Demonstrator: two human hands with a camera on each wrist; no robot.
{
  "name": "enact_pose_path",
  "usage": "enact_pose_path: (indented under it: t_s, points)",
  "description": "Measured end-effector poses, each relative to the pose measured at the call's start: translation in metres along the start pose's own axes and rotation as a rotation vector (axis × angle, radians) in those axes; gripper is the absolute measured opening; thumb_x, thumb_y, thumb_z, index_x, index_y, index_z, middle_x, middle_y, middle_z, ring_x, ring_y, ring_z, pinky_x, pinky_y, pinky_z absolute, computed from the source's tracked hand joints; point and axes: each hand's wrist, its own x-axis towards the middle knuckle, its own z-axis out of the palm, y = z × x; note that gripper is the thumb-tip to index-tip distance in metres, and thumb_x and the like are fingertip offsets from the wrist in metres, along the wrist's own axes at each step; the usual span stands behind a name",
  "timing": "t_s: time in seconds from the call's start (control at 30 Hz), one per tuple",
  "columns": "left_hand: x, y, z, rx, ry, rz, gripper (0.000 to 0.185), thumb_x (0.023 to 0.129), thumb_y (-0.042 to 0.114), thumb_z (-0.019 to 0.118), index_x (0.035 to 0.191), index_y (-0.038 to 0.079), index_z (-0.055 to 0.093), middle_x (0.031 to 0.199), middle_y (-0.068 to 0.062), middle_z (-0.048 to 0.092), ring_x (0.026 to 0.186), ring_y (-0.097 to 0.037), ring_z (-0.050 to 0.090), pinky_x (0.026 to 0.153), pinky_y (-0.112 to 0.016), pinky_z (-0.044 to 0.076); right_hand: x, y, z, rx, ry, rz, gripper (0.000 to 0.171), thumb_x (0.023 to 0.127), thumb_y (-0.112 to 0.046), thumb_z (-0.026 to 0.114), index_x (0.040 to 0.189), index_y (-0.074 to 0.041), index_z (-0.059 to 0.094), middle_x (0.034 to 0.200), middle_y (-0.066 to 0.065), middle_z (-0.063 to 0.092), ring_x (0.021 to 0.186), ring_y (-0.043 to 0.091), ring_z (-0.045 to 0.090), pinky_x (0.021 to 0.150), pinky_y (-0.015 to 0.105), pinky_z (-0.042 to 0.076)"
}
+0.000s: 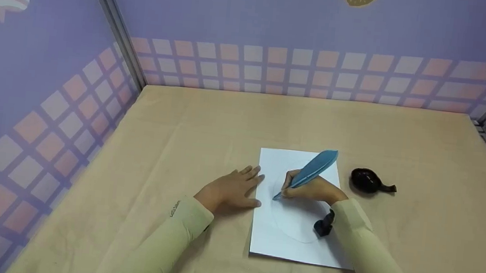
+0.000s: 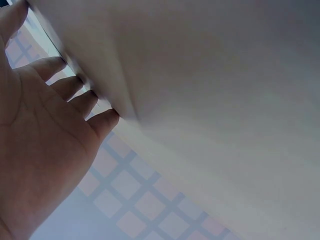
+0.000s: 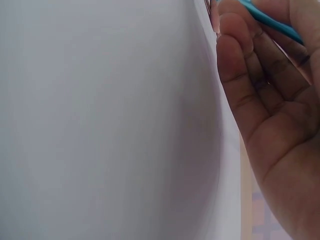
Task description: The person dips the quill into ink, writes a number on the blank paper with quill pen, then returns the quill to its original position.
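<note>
Two hands work here. Your left hand (image 1: pixel 231 188) lies flat, fingers straight and slightly spread, at the paper (image 1: pixel 288 243)'s left edge, likely steadying it. Your right hand (image 1: pixel 311 190) pinches the blue feather pen (image 1: pixel 311 172), tip on the sheet. Rightmost, a black inkpot (image 1: pixel 368 180) sits near.

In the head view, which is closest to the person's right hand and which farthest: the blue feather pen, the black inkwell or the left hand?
1. Blue feather-shaped pen: gripped in the right hand.
2. Black glossy inkwell: on its right, on the beige table.
3. Left hand: beside the white paper's left edge.
</note>
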Motion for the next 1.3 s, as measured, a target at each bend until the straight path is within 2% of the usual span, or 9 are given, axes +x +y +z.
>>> enact_pose_path:
  t_s: [0.63, 0.87, 1.07, 1.3]
  points:
    - [-0.0021, 0.0025, -0.0034, -0.013, 0.006, 0.003, 0.079, 0.093, 0.059, 0.045, 0.156, 0.02, 0.017, 0.163, -0.001, 0.006, 0.151, -0.022, 0.005, 0.122, -0.045, 0.014, -0.0008, 0.0009, 0.0017, -0.014, -0.007, -0.009, 0.009, 0.079, -0.009, 0.073, 0.084, -0.002, 0.068, 0.077, -0.011, 0.067, 0.069, 0.003, 0.056, 0.071, 0.018, 0.047]
    - [-0.0013, 0.0014, -0.0024, -0.018, 0.003, 0.001, 0.079, 0.093, 0.06, 0.045, 0.156, 0.02, 0.017, 0.163, -0.001, 0.006, 0.151, -0.022, 0.005, 0.122, -0.045, 0.013, -0.0015, -0.0035, 0.0019, -0.012, -0.006, 0.011, 0.009, 0.079, -0.007, 0.074, 0.084, -0.001, 0.069, 0.079, 0.001, 0.068, 0.068, 0.003, 0.054, 0.071, 0.017, 0.046]
    - [-0.0005, 0.0011, -0.0023, -0.012, 0.0, -0.006, 0.079, 0.094, 0.06, 0.045, 0.156, 0.021, 0.015, 0.163, 0.0, 0.005, 0.151, -0.021, 0.004, 0.122, -0.044, 0.012, -0.002, -0.0012, 0.0018, -0.015, -0.009, -0.01, 0.009, 0.08, -0.009, 0.074, 0.084, -0.003, 0.068, 0.077, -0.009, 0.066, 0.069, 0.003, 0.054, 0.069, 0.018, 0.046]
    - [-0.0011, 0.0018, -0.0032, -0.017, -0.006, -0.013, 0.079, 0.094, 0.06, 0.045, 0.156, 0.021, 0.015, 0.163, 0.0, 0.005, 0.151, -0.021, 0.003, 0.122, -0.044, 0.012, -0.0024, -0.0026, 0.0025, -0.007, -0.002, -0.028, 0.007, 0.079, -0.004, 0.073, 0.084, -0.002, 0.069, 0.08, 0.003, 0.069, 0.069, 0.002, 0.054, 0.068, 0.016, 0.045]
